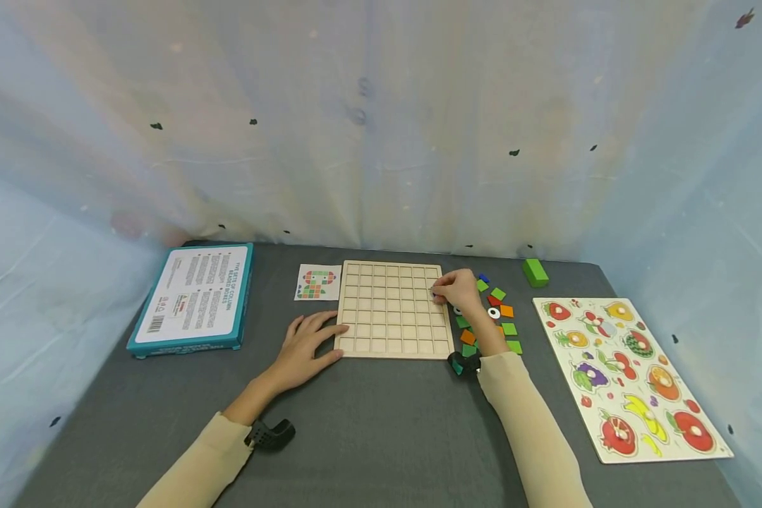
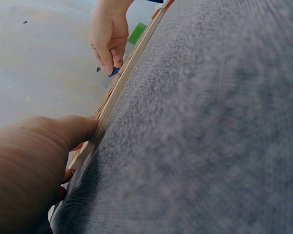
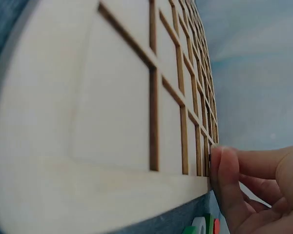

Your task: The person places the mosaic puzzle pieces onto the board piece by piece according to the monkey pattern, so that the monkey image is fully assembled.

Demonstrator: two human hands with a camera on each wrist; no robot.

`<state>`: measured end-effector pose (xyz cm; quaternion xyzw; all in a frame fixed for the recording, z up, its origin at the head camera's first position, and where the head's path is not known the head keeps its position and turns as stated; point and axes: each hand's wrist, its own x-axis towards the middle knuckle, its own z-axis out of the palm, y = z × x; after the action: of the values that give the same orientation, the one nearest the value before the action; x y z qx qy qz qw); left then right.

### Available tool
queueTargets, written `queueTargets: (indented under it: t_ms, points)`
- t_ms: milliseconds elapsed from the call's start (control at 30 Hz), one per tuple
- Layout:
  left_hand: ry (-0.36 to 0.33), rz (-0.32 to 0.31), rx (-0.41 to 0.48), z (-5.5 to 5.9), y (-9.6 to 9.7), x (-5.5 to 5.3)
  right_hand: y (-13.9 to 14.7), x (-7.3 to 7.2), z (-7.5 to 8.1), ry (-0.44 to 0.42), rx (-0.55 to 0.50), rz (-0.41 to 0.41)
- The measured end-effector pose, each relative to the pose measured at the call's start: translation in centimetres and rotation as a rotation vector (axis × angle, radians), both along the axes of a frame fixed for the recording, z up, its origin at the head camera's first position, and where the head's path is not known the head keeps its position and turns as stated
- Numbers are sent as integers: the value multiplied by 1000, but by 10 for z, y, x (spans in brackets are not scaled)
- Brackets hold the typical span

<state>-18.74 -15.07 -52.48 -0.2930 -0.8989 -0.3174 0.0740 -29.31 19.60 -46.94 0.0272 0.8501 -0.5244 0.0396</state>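
A wooden grid board point(image 1: 394, 310) lies flat on the grey cloth, its square cells bare. My left hand point(image 1: 307, 349), fingers spread, touches the board's left edge; the left wrist view shows the thumb against its wooden side. Over the right-hand column of cells, my right hand point(image 1: 460, 288) pinches a small blue tile point(image 2: 114, 72) between thumb and fingertips. In the right wrist view the fingertips hide most of that tile. Beside the board, partly behind the right forearm, lie loose coloured tiles point(image 1: 506, 310) in green, orange, red and blue, with round white-and-black pieces point(image 1: 493, 312) among them.
A small pattern card point(image 1: 317, 282) lies against the board's upper left. Far left is a teal-edged box point(image 1: 190, 300). A green block point(image 1: 535, 273) stands at the back right, and a fruit puzzle board point(image 1: 631, 381) lies at the right. Patterned curtains point(image 1: 381, 127) surround the table.
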Motion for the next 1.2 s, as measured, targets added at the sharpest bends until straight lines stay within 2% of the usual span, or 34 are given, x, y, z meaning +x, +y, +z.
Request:
queueTargets:
  t_ms: [133,333,533,767,867,1200]
  points:
    - [-1,-1,-1,0,0,0,-2,0,0,23,99,26]
    - [-6,-1,-2,-1,0,0,-2,-1,3,59,310,44]
    - [-5,-2,-4,-1,0,1,0,0,11,19,266,98]
    - [-5,-5,4,0,-1,0,9,0,19,20,429,205]
    - [-4,-7,7,0,-1,0,9,-1,19,8,441,250]
    - [-5,-7,3,0,-1,0,4,-1,21,45,484,269]
